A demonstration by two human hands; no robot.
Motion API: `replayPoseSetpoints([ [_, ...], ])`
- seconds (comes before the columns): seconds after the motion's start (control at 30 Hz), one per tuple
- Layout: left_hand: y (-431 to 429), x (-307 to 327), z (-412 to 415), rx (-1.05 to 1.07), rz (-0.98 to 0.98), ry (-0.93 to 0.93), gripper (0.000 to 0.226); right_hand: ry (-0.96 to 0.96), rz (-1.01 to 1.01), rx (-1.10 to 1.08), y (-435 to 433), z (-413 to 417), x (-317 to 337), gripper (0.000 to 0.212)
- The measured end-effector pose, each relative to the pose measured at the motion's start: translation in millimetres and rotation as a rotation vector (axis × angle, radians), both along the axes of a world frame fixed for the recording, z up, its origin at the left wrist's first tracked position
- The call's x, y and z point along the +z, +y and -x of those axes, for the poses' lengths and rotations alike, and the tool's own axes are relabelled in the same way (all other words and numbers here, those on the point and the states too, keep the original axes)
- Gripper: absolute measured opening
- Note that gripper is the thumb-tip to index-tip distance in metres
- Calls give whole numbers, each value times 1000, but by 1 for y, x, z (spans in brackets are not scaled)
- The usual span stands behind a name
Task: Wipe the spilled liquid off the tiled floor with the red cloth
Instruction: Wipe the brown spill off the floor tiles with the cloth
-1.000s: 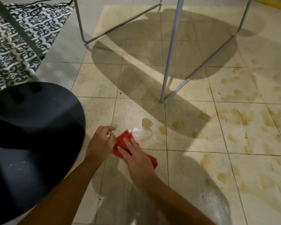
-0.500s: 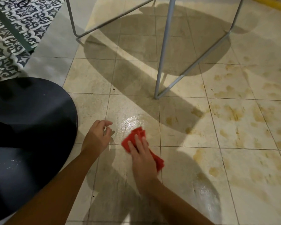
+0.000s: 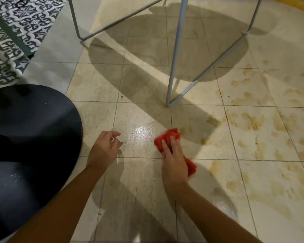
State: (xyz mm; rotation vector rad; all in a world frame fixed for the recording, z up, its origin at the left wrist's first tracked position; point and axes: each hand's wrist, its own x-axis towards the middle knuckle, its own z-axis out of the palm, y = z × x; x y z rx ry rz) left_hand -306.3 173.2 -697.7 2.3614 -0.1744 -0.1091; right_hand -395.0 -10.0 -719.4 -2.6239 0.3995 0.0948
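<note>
- While the red cloth lay bunched on the tile under my flat, pressing right hand, I feared it would smear the stains beside it.
- My left hand hung loose, empty, near a slick wet patch.

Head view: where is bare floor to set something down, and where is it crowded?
Free: bare tiles between black round top and metal frame foot; also between left forearm and right forearm. Crowded: brown spill marks right of red cloth.
</note>
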Motion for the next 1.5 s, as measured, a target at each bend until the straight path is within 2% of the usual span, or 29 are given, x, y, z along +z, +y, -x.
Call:
replayPoseSetpoints([
  [0.13,-9,0,1,69,23,45,20,-6,21,230,42,1,-10,63],
  [0.2,-13,0,1,70,13,48,21,-50,33,272,45,-17,-15,67],
  [0.27,-16,1,0,68,17,60,21,-105,83,237,34,-32,-12,71],
  [0.33,-16,1,0,78,31,82,21,-84,102,176,12,-45,-13,64],
  [0.47,-14,4,-1,91,74,90,22,-62,-15,-50,-31,-48,-9,50],
  [0.6,-11,5,-3,89,86,57,20,-39,-20,-89,-20,-11,-6,60],
  [0.7,-9,4,-4,102,62,42,20,-99,33,46,23,11,1,76],
  [0.8,-10,0,-5,112,45,21,21,-123,183,310,56,-7,4,82],
  [0.87,-10,-2,-5,112,34,17,21,-169,146,364,59,-35,10,78],
  [0.93,-10,-3,-3,101,48,16,20,-62,78,396,52,-65,5,74],
  [1.0,-9,-3,-2,108,74,22,20,18,32,343,38,-83,0,69],
  [1.2,-5,5,1,75,125,15,20,-112,-135,-35,-19,-69,-18,54],
  [1.3,-3,10,-1,48,101,-15,20,-145,-122,-174,-10,-35,-19,57],
  [1.4,-5,9,-3,35,41,-39,19,-48,-23,-47,27,-1,-12,73],
  [1.5,-15,8,0,40,28,-13,20,-26,33,152,42,3,-6,75],
])
